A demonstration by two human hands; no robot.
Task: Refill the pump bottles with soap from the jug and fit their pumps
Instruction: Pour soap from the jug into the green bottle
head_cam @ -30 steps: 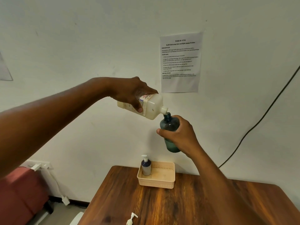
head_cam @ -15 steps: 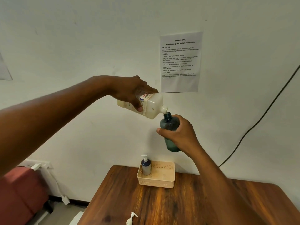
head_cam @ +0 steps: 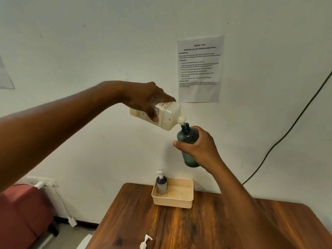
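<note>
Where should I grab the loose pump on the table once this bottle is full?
Take the pump by its round collar, coming straight down from above. It lies on its side near the table's front edge, nozzle pointing up-right; the collar is its widest part. Its lower end is cut off by the frame.

Very little differs from a second ago. The left hand [head_cam: 147, 99] has tipped the cream plastic soap jug [head_cam: 161, 116] slightly further, nozzle lower toward the open neck of the teal translucent plastic bottle [head_cam: 187, 139]. The right hand [head_cam: 199, 148] holding that bottle sits marginally lower against the printed paper sheet [head_cam: 199, 69] on the wall.
</note>
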